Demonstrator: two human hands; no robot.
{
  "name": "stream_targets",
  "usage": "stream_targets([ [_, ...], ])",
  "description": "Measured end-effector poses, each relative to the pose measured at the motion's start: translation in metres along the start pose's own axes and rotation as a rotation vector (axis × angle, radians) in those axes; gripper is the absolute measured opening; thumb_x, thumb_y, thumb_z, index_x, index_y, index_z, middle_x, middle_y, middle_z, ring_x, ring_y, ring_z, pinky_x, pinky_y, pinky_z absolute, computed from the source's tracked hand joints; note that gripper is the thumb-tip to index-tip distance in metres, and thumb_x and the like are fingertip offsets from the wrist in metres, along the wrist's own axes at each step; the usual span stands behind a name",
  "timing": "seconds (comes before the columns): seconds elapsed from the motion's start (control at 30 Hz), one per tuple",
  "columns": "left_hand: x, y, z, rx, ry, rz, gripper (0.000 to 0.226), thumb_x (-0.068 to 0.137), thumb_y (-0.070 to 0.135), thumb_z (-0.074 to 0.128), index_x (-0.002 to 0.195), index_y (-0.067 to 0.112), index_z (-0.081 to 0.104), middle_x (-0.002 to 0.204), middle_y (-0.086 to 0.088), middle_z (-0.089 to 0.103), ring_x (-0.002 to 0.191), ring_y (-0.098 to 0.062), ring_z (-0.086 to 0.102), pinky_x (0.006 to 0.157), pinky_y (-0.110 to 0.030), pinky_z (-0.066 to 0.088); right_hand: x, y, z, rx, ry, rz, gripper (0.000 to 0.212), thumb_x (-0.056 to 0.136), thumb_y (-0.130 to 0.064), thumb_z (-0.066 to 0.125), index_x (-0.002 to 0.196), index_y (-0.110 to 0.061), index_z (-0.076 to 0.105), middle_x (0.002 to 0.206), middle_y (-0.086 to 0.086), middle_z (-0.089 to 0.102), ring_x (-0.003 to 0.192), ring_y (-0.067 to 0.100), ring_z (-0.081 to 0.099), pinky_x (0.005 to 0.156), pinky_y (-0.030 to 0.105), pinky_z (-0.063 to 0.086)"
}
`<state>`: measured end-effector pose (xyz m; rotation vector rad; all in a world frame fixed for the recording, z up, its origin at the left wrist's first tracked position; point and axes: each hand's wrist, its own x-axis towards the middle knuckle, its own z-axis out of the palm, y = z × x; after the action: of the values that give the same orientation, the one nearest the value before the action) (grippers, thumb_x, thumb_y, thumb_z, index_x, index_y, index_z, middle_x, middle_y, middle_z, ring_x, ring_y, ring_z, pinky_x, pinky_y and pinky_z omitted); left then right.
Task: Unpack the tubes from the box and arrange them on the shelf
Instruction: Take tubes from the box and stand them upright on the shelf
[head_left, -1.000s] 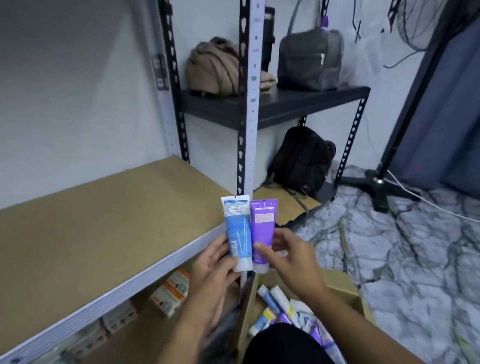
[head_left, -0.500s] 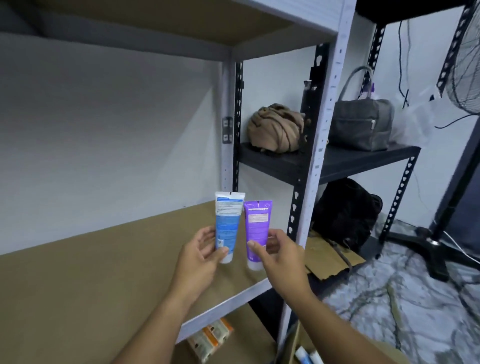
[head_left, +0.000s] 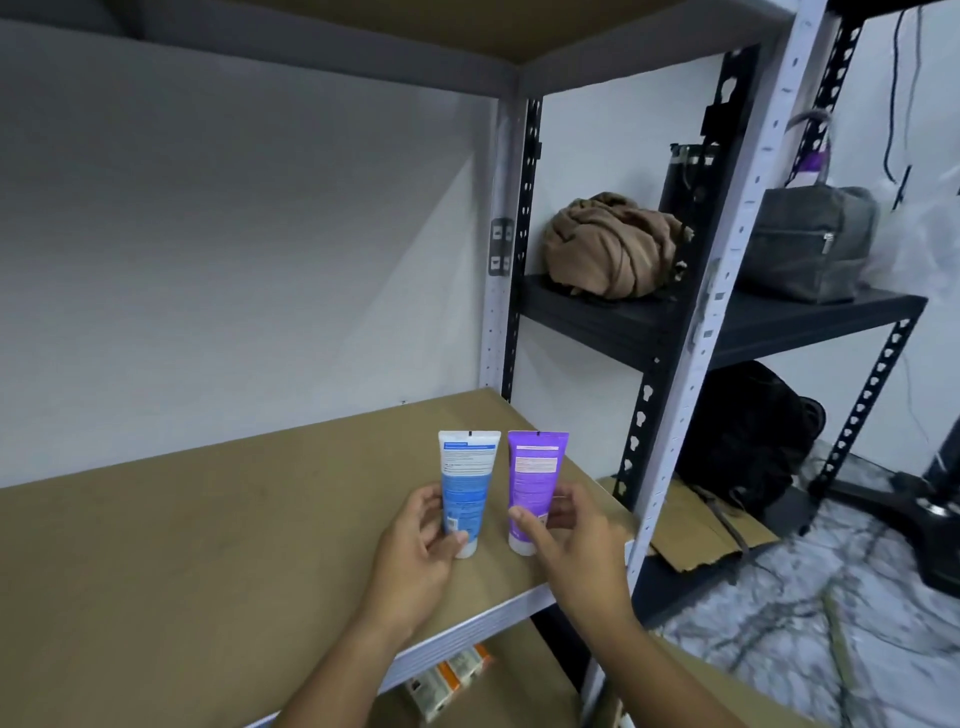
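Note:
A blue and white tube (head_left: 466, 488) stands upright, cap down, near the right front corner of the brown shelf board (head_left: 218, 519). My left hand (head_left: 421, 551) grips its lower part between thumb and fingers. A purple tube (head_left: 535, 483) stands upright just to its right, also cap down. My right hand (head_left: 571, 540) holds the purple tube near its cap, thumb in front, fingers behind. The two tubes stand a small gap apart. The box is out of view.
A grey upright post (head_left: 711, 322) rises at the shelf's right front corner. Beyond it a black rack (head_left: 810, 322) carries a tan bundle (head_left: 613, 244) and a grey bag (head_left: 810, 244). Small cartons (head_left: 447, 680) lie on the lower shelf. A black backpack (head_left: 743, 436) sits on the floor.
Both hands have carried the two tubes up from over the box onto the shelf board. The tubes now stand slightly apart on the board, and my view has risen.

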<state>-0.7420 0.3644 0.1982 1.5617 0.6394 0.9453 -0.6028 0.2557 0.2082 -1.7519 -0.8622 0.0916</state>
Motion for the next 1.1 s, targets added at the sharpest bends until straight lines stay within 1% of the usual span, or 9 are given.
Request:
stream_targets([
  [0.17,-0.01,0.0,0.009,0.072,0.118,0.059,0.055,0.078,-0.01,0.074,0.112,0.031,0.06,0.1,0.028,0.07,0.096,0.011,0.066,0.079,-0.006,0.049,-0.003,0.004,0.001,-0.018,-0.011,0.007,0.049,0.07,-0.026,0.087,0.113,-0.023,0.062,0.095,-0.014,0.07,0.086,-0.003,0.065,0.072,0.01,0.05],
  [0.3,-0.006,-0.002,0.014,0.203,0.242,0.12,0.053,0.073,-0.004,0.08,0.115,0.026,0.067,0.097,0.016,0.074,0.084,0.008,0.067,0.071,-0.003,0.047,0.001,0.008,0.008,-0.027,-0.022,0.002,0.051,0.073,-0.024,0.085,0.118,-0.025,0.06,0.094,-0.019,0.066,0.085,-0.006,0.063,0.069,0.006,0.047],
  [0.4,0.009,-0.007,0.016,0.254,0.277,0.144,0.051,0.071,-0.002,0.082,0.113,0.024,0.068,0.096,0.015,0.074,0.084,0.006,0.067,0.075,-0.011,0.053,0.015,0.012,0.017,-0.045,-0.022,-0.022,0.052,0.074,-0.021,0.084,0.12,-0.025,0.06,0.091,-0.02,0.065,0.084,-0.003,0.063,0.076,0.016,0.052],
  [0.5,0.033,-0.015,0.015,0.254,0.288,0.136,0.051,0.072,-0.002,0.081,0.115,0.022,0.069,0.097,0.015,0.074,0.085,0.003,0.068,0.079,-0.02,0.056,0.038,0.013,0.031,-0.068,-0.035,-0.058,0.049,0.077,-0.019,0.082,0.121,-0.024,0.06,0.091,-0.02,0.064,0.083,0.0,0.064,0.075,0.015,0.051],
  [0.7,0.097,-0.038,0.012,0.25,0.316,0.146,0.051,0.074,0.0,0.077,0.114,0.031,0.067,0.101,0.012,0.073,0.09,-0.005,0.07,0.083,-0.039,0.059,0.102,0.02,0.071,-0.051,-0.072,-0.105,0.039,0.08,-0.013,0.072,0.114,-0.028,0.062,0.096,-0.014,0.071,0.085,0.001,0.066,0.077,0.028,0.057],
  [0.87,0.153,-0.056,0.01,0.287,0.323,0.189,0.044,0.075,0.009,0.078,0.111,0.031,0.067,0.102,0.008,0.072,0.092,-0.013,0.07,0.082,-0.043,0.058,0.153,0.026,0.104,-0.043,-0.078,-0.132,0.039,0.079,-0.011,0.068,0.11,-0.033,0.059,0.093,-0.016,0.069,0.083,0.0,0.066,0.073,0.024,0.057],
  [1.0,0.195,-0.067,0.011,0.326,0.358,0.187,0.038,0.076,0.012,0.08,0.109,0.028,0.068,0.099,0.009,0.072,0.088,-0.009,0.069,0.08,-0.041,0.059,0.189,0.03,0.122,-0.012,-0.065,-0.163,0.034,0.085,-0.008,0.07,0.099,-0.036,0.055,0.084,-0.019,0.062,0.077,-0.004,0.062,0.062,0.007,0.05],
  [1.07,0.214,-0.072,0.01,0.332,0.353,0.187,0.04,0.077,0.011,0.079,0.112,0.026,0.068,0.1,0.007,0.072,0.089,-0.012,0.07,0.082,-0.042,0.059,0.207,0.035,0.133,-0.008,-0.076,-0.144,0.03,0.087,-0.012,0.07,0.106,-0.03,0.057,0.092,-0.011,0.065,0.087,0.004,0.065,0.066,0.005,0.048],
  [1.1,0.224,-0.074,0.01,0.344,0.355,0.19,0.042,0.076,0.01,0.079,0.114,0.023,0.067,0.102,0.004,0.072,0.09,-0.014,0.069,0.083,-0.043,0.058,0.214,0.039,0.138,-0.027,-0.077,-0.141,0.031,0.087,-0.013,0.07,0.111,-0.027,0.057,0.098,-0.007,0.065,0.092,0.009,0.065,0.071,0.01,0.05],
])
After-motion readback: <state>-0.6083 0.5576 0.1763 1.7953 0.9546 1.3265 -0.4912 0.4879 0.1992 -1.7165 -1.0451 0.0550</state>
